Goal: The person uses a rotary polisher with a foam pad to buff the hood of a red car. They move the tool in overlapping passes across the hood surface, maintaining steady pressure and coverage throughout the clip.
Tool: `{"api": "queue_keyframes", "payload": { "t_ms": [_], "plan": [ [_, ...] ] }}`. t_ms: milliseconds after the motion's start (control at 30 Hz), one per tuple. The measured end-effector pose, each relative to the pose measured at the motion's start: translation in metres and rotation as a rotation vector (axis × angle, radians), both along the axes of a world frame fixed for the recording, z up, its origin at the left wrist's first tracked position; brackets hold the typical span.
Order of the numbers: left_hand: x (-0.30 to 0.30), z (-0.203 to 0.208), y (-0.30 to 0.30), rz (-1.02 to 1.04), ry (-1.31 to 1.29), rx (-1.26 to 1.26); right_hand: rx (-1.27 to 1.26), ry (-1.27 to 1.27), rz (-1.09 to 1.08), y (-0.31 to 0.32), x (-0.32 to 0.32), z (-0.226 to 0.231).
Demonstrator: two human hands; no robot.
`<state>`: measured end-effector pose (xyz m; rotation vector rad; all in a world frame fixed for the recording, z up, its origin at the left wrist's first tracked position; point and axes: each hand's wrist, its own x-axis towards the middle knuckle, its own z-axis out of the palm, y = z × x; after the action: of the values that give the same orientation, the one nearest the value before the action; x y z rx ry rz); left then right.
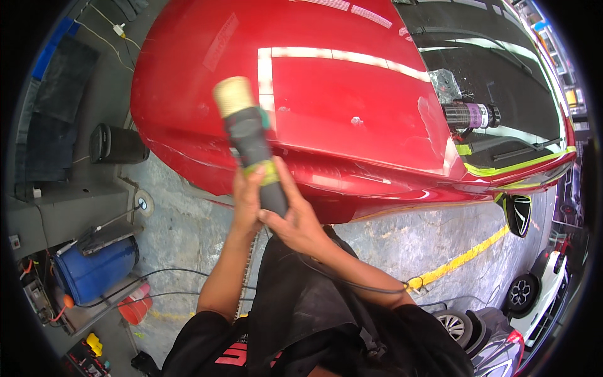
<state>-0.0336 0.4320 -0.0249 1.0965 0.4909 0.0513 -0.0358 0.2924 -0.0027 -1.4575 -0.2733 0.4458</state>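
Observation:
A dark grey and black power polisher (pixel 250 135) with a pale yellow round pad (pixel 233 95) is in both my hands, held up in front of me over the near edge of a red car hood (pixel 339 107). My left hand (pixel 247 195) wraps round its left side. My right hand (pixel 298 220) closes round the rear of the body from the right. The polisher is slightly blurred, and whether the pad touches the paint I cannot tell. White light bands reflect in the hood, along with a few pale smudges.
A dark bottle with a purple label (pixel 477 115) lies at the windshield base, beside clear plastic (pixel 445 86). Yellow-green tape (pixel 521 164) edges the windshield. A black cable (pixel 352 283) crosses my right forearm. A blue drum (pixel 95 270) and red bucket (pixel 134 308) stand left.

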Motion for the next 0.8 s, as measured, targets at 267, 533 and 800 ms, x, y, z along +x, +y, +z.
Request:
{"api": "queue_keyframes", "payload": {
  "t_ms": [267,533,800],
  "plan": [
    [0.040,0.006,0.029,0.040,-0.021,-0.032,0.077,0.087,-0.010,0.032,0.033,0.012],
    [0.081,0.016,-0.148,-0.375,-0.076,-0.173,-0.010,0.087,-0.449,-0.120,0.024,0.013],
    [0.160,-0.016,-0.311,-0.677,-0.215,-0.203,-0.073,0.132,-0.855,-0.237,0.066,0.007]
  ]
}}
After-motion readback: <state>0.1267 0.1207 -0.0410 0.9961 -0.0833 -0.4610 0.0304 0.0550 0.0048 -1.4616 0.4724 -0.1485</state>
